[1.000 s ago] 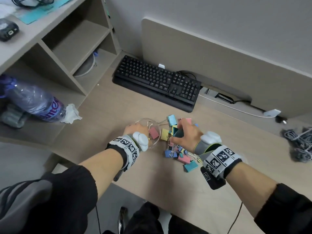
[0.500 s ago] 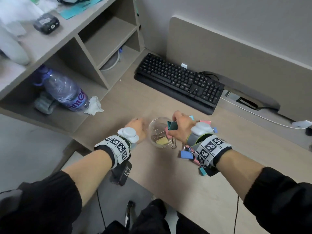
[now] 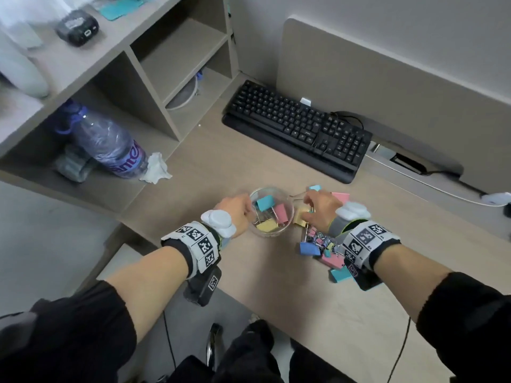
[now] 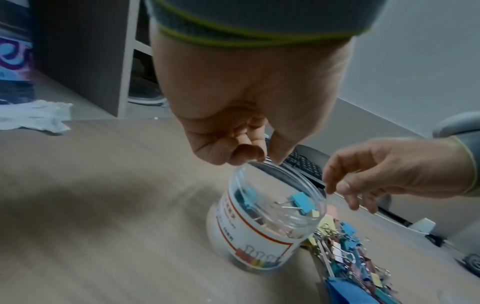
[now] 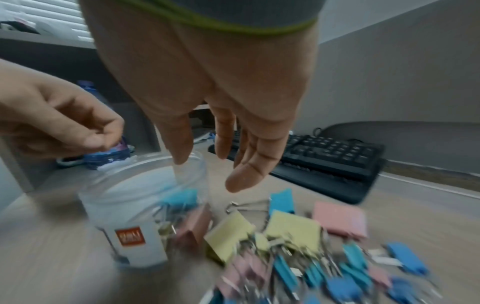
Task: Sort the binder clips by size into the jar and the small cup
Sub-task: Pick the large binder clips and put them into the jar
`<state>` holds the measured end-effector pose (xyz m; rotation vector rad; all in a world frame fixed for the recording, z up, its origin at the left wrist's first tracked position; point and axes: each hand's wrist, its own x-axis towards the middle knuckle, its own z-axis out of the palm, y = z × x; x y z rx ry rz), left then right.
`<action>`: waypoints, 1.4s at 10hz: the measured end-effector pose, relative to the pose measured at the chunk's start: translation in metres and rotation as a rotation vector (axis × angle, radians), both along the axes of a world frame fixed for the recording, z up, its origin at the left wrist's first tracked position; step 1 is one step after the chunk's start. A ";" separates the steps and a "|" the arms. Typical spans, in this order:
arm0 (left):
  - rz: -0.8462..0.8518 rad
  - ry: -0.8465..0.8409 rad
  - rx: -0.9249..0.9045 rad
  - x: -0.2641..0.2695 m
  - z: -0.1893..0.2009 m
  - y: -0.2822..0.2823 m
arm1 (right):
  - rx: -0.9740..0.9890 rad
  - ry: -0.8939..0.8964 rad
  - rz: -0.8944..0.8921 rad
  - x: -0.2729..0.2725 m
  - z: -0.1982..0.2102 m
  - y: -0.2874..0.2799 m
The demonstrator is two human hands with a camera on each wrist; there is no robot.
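A clear plastic jar (image 3: 287, 228) with a white label stands on the desk and holds a blue clip (image 3: 264, 202), a pink one and a yellow one. My left hand (image 3: 250, 208) pinches the jar's rim (image 4: 265, 162) at its left side. My right hand (image 3: 305, 208) hovers just right of the jar, fingers loose and straight, holding nothing; the right wrist view shows it (image 5: 207, 170) above the jar's edge. A pile of coloured binder clips (image 3: 323, 244) of mixed sizes lies under and behind the right wrist. No small cup is in view.
A black keyboard (image 3: 298, 131) lies at the back of the desk with a white cable (image 3: 431, 186) to its right. A shelf unit on the left holds a water bottle (image 3: 107, 145); a crumpled tissue (image 3: 156, 168) lies beside it. The desk's front edge runs under my wrists.
My right hand took a clip from the pile, carried it left over the jar and let it go. The hand is now empty and back toward the pile. The left hand stayed at the jar.
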<state>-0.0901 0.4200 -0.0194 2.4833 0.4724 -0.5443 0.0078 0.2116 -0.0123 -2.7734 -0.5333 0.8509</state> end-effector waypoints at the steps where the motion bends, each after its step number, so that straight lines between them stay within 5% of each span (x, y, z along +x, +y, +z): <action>1: -0.104 -0.057 0.029 0.008 0.008 -0.024 | -0.115 0.057 0.011 -0.008 -0.002 -0.031; 3: -0.313 -0.040 -0.067 0.019 0.004 -0.065 | -0.225 0.169 0.079 -0.037 -0.006 -0.062; 7: -0.711 0.216 0.194 0.019 -0.046 -0.150 | -0.305 0.271 0.074 -0.054 -0.053 -0.103; 10: -0.621 0.266 0.115 0.020 -0.049 -0.149 | -0.121 0.289 -0.030 -0.056 -0.043 -0.124; 12: -0.532 0.132 0.017 0.027 -0.016 -0.133 | 0.044 0.162 -0.115 -0.040 -0.003 -0.119; 14: -0.211 -0.090 -0.235 0.030 0.025 -0.114 | 0.070 0.110 -0.096 -0.023 0.004 -0.114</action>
